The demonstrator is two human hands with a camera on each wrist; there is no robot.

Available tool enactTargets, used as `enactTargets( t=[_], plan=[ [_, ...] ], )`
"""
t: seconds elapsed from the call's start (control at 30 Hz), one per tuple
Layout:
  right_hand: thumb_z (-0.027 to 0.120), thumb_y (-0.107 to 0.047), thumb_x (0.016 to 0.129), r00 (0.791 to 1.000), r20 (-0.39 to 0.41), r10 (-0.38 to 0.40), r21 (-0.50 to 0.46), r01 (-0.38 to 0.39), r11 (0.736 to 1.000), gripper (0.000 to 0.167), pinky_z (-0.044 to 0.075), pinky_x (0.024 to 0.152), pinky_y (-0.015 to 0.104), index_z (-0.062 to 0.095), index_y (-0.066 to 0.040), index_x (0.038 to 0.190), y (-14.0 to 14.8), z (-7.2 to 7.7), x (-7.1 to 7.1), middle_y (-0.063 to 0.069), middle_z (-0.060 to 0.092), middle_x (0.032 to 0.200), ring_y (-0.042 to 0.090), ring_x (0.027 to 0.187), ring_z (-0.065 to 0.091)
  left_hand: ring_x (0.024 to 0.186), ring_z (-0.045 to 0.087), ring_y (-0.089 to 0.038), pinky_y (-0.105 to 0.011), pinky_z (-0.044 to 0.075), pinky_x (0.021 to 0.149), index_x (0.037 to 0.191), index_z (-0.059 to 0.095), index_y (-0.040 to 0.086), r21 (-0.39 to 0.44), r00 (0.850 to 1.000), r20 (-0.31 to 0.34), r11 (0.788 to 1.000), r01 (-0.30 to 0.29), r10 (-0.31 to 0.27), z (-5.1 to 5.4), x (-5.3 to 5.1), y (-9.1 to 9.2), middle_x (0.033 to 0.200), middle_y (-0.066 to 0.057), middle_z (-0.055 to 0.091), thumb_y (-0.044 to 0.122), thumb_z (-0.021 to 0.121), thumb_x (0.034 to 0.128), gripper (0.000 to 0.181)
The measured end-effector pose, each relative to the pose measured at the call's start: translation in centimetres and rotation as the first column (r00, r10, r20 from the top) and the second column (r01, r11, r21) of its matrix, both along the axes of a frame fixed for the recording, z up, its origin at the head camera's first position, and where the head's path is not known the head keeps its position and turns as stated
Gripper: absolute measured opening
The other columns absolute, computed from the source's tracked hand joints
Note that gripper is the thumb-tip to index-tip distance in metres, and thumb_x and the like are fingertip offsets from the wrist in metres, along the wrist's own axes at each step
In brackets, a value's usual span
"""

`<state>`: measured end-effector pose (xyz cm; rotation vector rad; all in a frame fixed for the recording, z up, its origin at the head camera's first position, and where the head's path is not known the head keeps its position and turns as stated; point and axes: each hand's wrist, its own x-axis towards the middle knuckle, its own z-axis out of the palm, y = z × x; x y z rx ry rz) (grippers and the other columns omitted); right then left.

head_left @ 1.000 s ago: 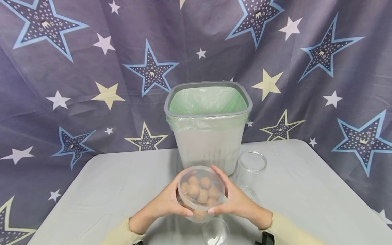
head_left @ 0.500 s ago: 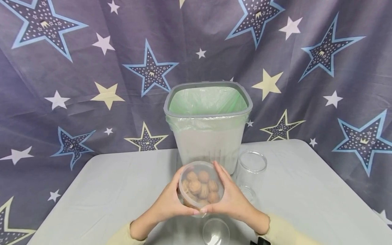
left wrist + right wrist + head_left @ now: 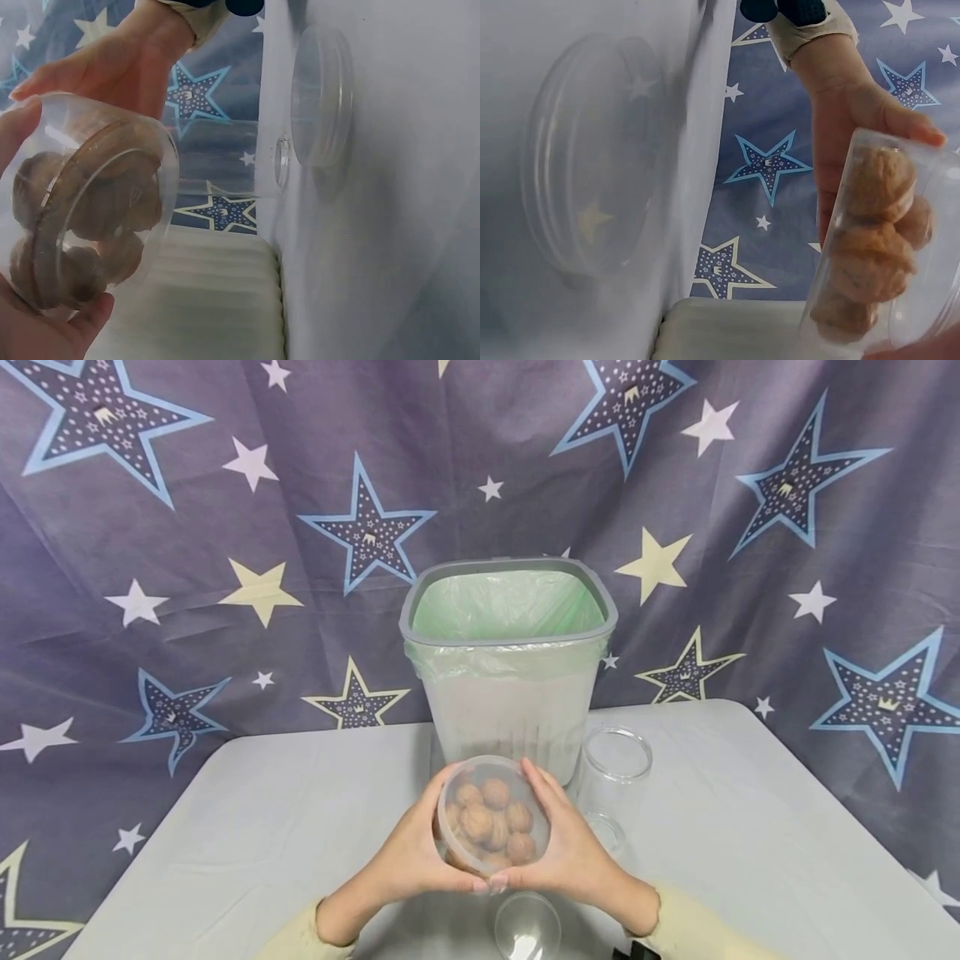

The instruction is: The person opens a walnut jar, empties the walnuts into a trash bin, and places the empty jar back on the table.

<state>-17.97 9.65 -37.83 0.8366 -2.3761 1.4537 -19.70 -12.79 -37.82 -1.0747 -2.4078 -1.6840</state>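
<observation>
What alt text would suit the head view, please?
A person's left hand and right hand hold a clear round container of walnuts above a pale table, in front of a green-lined bin and star-patterned curtain.

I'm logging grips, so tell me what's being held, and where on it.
The tub of walnuts, gripped round its side wall: left hand on its left, right hand on its right.

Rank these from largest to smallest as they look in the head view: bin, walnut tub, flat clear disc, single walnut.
1. Bin
2. Walnut tub
3. Flat clear disc
4. Single walnut
Each step down looks plain; no ties.
</observation>
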Motion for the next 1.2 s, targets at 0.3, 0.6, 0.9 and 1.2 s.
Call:
enactTargets(
  t=[0.3,0.6,0.9,1.2],
  plan=[
    [0.088,-0.039,0.055,0.999,-0.054,0.004,0.028,-0.003,1.0,0.112,0.038,0.103,0.047,0.032,0.004,0.142,0.6,-0.5,-0.4,0.012,0.041,0.141,0.028,0.126,0.044,0.117,0.05,-0.026,-0.035,0.047,0.094,0.146,0.025,0.016,0.005,0.999,0.031,0.999,0.045,-0.045,0.1,-0.2,0.1,0.136,-0.01,0.045,0.02,0.09,0.0553,0.112],
    [0.086,-0.047,0.056,0.994,-0.07,0.081,0.011,-0.08,0.997,0.112,0.039,0.103,0.037,0.033,0.003,0.141,1.0,-0.7,-0.9,0.014,0.041,0.14,0.027,0.123,0.046,0.117,0.05,-0.025,-0.034,0.042,0.099,0.142,0.032,0.016,-0.017,0.998,-0.024,0.999,0.052,-0.052,0.3,-0.6,0.1,0.135,-0.01,0.048,0.021,0.091,0.0515,0.108],
    [0.083,-0.053,0.059,0.987,-0.098,0.128,-0.001,-0.129,0.992,0.111,0.04,0.102,0.037,0.031,-0.001,0.143,1.5,-0.7,-1.8,0.014,0.039,0.141,0.028,0.121,0.047,0.117,0.05,-0.025,-0.032,0.042,0.099,0.142,0.033,0.013,0.02,0.995,0.0,0.995,0.097,-0.097,0.9,-1.2,0.4,0.134,-0.01,0.048,0.017,0.09,0.0515,0.107],
    [0.084,-0.047,0.059,0.981,-0.096,0.169,0.024,-0.168,0.986,0.11,0.038,0.103,0.033,0.03,-0.002,0.144,1.9,-1.0,-2.3,0.014,0.039,0.141,0.026,0.122,0.046,0.116,0.051,-0.026,-0.031,0.041,0.1,0.142,0.033,0.012,0.056,0.986,0.056,0.987,0.153,-0.156,0.6,-1.5,0.6,0.132,-0.011,0.049,0.012,0.09,0.0515,0.106]
  ],
)
